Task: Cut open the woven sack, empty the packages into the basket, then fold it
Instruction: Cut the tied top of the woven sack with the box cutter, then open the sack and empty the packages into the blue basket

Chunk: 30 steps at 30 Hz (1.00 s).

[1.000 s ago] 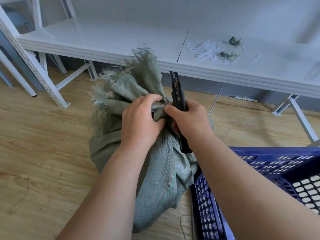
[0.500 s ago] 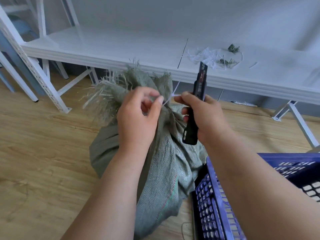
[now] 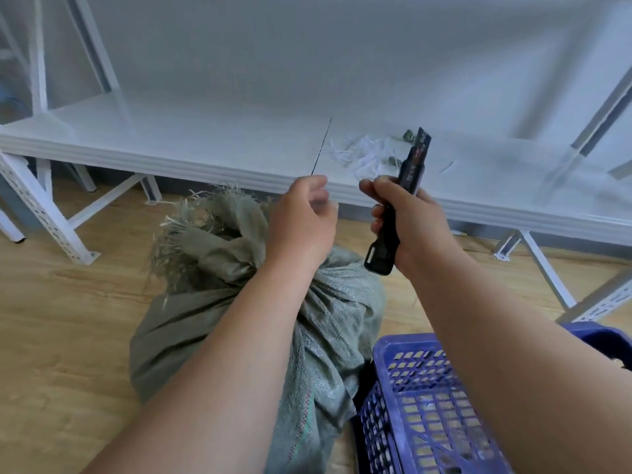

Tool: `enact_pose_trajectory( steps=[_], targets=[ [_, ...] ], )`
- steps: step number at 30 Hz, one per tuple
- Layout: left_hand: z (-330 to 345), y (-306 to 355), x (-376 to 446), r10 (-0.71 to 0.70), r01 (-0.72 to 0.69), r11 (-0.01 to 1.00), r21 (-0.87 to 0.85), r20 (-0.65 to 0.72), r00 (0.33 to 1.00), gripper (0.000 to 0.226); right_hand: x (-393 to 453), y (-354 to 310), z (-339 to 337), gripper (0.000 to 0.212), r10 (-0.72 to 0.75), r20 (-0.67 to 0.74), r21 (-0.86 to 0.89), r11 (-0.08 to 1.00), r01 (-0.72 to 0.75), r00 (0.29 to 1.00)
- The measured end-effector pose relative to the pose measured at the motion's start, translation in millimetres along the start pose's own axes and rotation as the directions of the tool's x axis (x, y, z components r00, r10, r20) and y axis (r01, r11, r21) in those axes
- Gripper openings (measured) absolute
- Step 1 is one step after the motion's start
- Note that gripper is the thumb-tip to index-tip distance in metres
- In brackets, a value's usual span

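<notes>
Wood floor under a low white shelf [image 3: 205, 148]: grey-green woven sack [image 3: 212, 302] slumps beside the blue plastic basket [image 3: 427, 405], left hand [image 3: 301, 224] loosely curled, contents unclear, right hand [image 3: 407, 220] gripping the black utility knife [image 3: 400, 206] — the knife could nick those nearby fingers.

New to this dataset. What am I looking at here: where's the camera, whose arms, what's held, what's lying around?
There is no robot here: the two bare arms belong to a person, and the single wide-angle camera sits on that person's head, looking forward and down.

The right hand grips a black utility knife, pointed up. The left hand is raised above the sack with its fingers curled; whether it pinches a thin tie is too blurred to tell.

On the wooden floor stands a grey-green woven sack, its frayed neck bunched at the top. Beside it, lower right, is a blue plastic basket.

Behind runs a low white shelf, with a small pile of white cut strings and green scraps on it.
</notes>
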<state>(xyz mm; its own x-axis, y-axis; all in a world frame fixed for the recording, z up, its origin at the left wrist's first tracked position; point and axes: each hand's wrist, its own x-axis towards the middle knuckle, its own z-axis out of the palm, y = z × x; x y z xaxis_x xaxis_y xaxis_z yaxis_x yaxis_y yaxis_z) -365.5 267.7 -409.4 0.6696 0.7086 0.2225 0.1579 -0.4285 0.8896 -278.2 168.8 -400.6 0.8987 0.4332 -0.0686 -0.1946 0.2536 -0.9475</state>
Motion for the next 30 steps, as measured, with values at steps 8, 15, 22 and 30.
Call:
enact_pose_trajectory(
  steps=[8, 15, 22, 30],
  targets=[
    [21.6, -8.2, 24.0, -0.027, -0.017, 0.97, 0.241, 0.178, 0.984, 0.033, 70.0, -20.5, -1.8, 0.015, -0.167, -0.171, -0.255, 0.959, 0.12, 0.971],
    [32.0, 11.1, 40.1, -0.094, 0.05, 0.968, 0.245, 0.173, 0.98, 0.032, 99.9, 1.0, -12.3, 0.026, 0.11, -0.083, -0.343, 0.93, -0.132, 0.99],
    [43.0, 11.9, -6.0, -0.239, 0.238, 0.971, 0.038, 0.282, 0.929, 0.027, 55.2, 16.9, -33.9, 0.013, 0.223, 0.042, 0.152, 0.962, -0.227, 0.974],
    [32.6, -6.0, -98.8, -0.36, 0.438, 0.875, -0.208, 0.327, 0.874, 0.016, -17.5, 39.1, -42.7, 0.028, 0.248, 0.205, 0.044, 0.964, -0.262, 0.947]
  ],
)
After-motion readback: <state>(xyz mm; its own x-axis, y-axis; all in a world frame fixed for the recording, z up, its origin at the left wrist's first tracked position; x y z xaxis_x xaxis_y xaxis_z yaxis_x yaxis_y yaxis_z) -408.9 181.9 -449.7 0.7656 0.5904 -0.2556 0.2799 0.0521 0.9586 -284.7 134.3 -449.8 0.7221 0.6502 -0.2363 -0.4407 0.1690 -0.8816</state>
